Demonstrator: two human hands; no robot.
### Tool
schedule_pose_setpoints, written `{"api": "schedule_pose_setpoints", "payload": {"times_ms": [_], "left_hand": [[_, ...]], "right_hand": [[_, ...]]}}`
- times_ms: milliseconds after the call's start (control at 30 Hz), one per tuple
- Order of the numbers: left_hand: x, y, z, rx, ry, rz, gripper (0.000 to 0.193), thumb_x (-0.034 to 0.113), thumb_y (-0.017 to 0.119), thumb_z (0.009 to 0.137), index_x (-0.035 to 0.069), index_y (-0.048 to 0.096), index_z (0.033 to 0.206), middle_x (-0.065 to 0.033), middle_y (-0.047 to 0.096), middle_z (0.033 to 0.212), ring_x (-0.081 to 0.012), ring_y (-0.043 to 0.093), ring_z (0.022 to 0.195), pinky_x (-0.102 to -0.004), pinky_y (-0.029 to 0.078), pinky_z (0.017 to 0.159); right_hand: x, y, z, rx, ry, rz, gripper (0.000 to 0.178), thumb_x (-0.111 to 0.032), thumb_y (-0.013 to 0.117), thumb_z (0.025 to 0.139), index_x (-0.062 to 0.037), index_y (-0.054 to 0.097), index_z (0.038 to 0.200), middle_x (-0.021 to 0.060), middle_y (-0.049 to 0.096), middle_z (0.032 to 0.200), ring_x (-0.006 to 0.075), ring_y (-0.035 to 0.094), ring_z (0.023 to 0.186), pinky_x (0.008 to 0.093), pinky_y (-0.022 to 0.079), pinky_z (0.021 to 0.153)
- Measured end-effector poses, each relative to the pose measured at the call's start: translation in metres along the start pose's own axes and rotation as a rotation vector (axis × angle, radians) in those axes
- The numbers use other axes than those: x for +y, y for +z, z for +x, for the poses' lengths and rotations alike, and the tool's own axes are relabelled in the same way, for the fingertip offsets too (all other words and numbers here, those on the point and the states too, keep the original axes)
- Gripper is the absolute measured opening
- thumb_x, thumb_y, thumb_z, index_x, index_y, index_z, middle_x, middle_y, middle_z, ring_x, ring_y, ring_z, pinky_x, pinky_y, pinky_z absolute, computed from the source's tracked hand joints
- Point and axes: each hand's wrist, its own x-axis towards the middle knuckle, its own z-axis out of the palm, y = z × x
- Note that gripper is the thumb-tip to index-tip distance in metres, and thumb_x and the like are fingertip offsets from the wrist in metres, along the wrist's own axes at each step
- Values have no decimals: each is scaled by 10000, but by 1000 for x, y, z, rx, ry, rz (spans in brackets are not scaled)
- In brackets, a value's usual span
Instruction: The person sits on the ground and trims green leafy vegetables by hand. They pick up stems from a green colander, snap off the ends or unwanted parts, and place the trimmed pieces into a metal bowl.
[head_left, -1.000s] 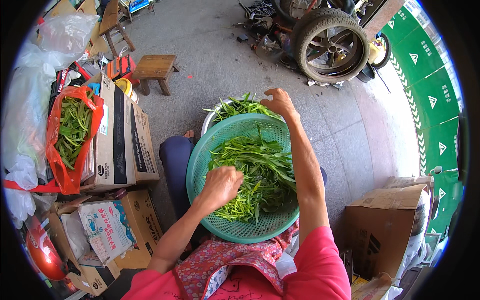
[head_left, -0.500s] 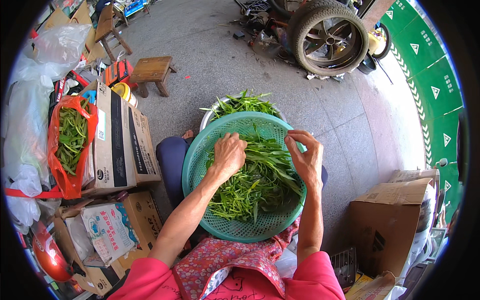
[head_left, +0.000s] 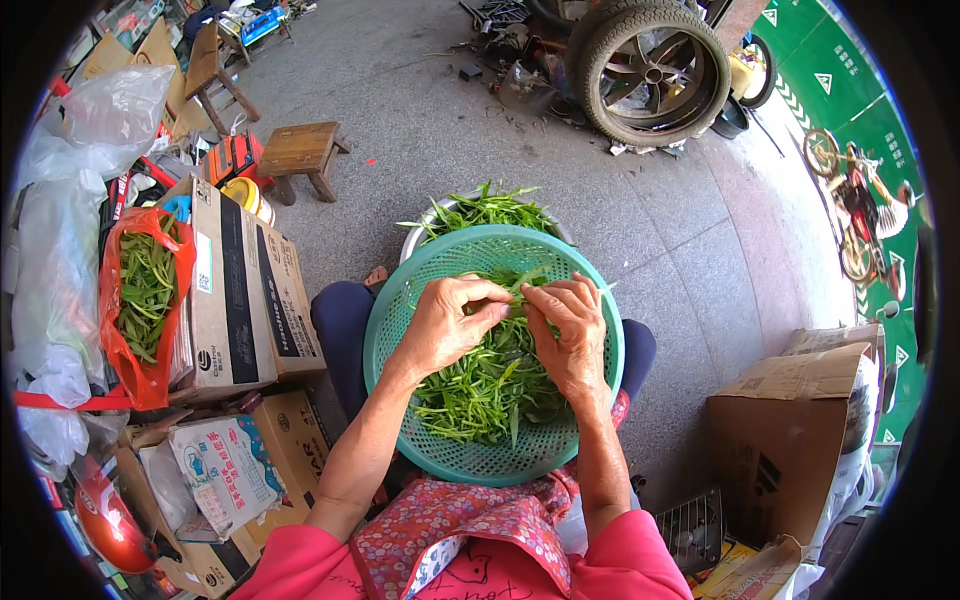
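Observation:
A teal plastic colander (head_left: 400, 275) rests on my lap, with a heap of long-leaved greens (head_left: 480, 400) inside. Over its upper half, my left hand (head_left: 450, 320) and my right hand (head_left: 568, 330) come close together. Both are closed in a pinch on a green stem (head_left: 517, 300) between their fingertips; the fingers partly hide it. Just beyond the colander's far rim, more greens (head_left: 492, 207) fill a pale metal basin (head_left: 412, 238), which the colander partly covers.
At left, a red plastic bag (head_left: 135, 370) of greens hangs beside stacked cardboard boxes (head_left: 232, 330). Wooden stools (head_left: 300, 150) stand farther off. Wheels with tyres (head_left: 655, 75) lie at the far right; a cardboard box (head_left: 770, 440) is near right. A person rides a motorcycle (head_left: 858, 210) past a green barrier.
My left hand has lifted from the greens and my right hand has moved left, so their fingertips now meet over the colander. A motorcycle with a rider has appeared at right.

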Motion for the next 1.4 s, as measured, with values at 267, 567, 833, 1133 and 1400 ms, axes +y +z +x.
{"api": "schedule_pose_setpoints", "payload": {"times_ms": [267, 567, 833, 1133, 1400], "left_hand": [[2, -5, -29, 51, -148, -391, 288, 110, 621, 1026, -47, 655, 1266, -126, 747, 947, -127, 687, 775, -251, 535, 696], [-2, -10, -48, 110, -166, -562, 277, 43, 657, 985, -62, 659, 1242, -142, 744, 1065, -143, 708, 876, -248, 556, 758], [13, -5, -57, 130, -142, -237, 319, -5, 731, 917, -30, 668, 1229, -105, 761, 929, -120, 701, 761, -254, 565, 712], [9, -7, -70, 195, -37, -258, 176, 94, 693, 974, -13, 727, 1110, -125, 766, 992, -177, 743, 856, -315, 566, 711], [12, -3, -80, 171, 145, 298, 100, 109, 735, 851, 13, 737, 879, -103, 686, 766, -324, 646, 684, -412, 494, 658]], "right_hand": [[3, 6, -14, 55, 212, 152, 183, -11, 763, 829, -40, 764, 1010, 129, 700, 840, 304, 661, 827, 431, 506, 931], [2, 3, -30, 46, 219, 204, 255, -2, 759, 821, -58, 761, 1070, 116, 728, 942, 281, 690, 931, 481, 471, 1032], [-40, -12, -21, -86, -15, 18, 492, -14, 740, 769, -130, 706, 1246, 106, 677, 1282, 313, 596, 1261, 585, 313, 1171], [-40, 8, -31, -65, 141, 319, 269, 12, 746, 822, -85, 755, 1072, 64, 711, 917, 249, 678, 919, 527, 410, 1096], [-52, 12, -43, -140, -88, 90, 344, -78, 806, 751, -73, 721, 1084, 74, 723, 979, 239, 697, 841, 499, 507, 987]]}}
